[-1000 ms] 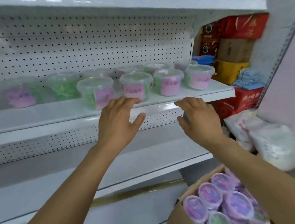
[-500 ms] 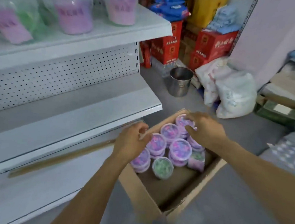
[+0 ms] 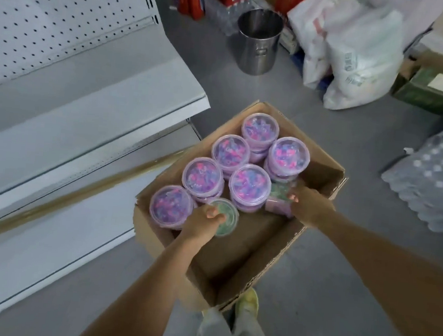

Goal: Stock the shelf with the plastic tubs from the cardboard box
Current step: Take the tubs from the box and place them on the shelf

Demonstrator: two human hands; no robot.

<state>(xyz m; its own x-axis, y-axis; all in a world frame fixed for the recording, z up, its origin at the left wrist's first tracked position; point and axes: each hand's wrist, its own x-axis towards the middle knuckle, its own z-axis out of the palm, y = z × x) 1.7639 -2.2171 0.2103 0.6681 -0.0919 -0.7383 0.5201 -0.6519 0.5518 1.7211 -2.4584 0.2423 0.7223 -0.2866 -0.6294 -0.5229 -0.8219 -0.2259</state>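
An open cardboard box (image 3: 236, 269) stands on the floor beside the white shelf unit (image 3: 86, 120). Its far half holds several clear plastic tubs (image 3: 249, 185) of pink and blue pieces, stacked in layers. My left hand (image 3: 202, 225) is inside the box, fingers curled over the lid of an upright green-filled tub (image 3: 226, 216). My right hand (image 3: 308, 205) grips a green tub with a pink label (image 3: 279, 199) that lies on its side against the stacks. The near half of the box is bare cardboard.
A steel bucket (image 3: 258, 39) stands on the grey floor beyond the box. White plastic sacks (image 3: 356, 51) lie to its right, a green carton (image 3: 433, 89) further right, and a wrapped pack of bottles (image 3: 432, 173) at the right edge. My shoe (image 3: 248, 301) shows under the box.
My view has dropped from the stocked shelf to the box. Both hands came down from the shelf edge into the box and closed on green tubs.
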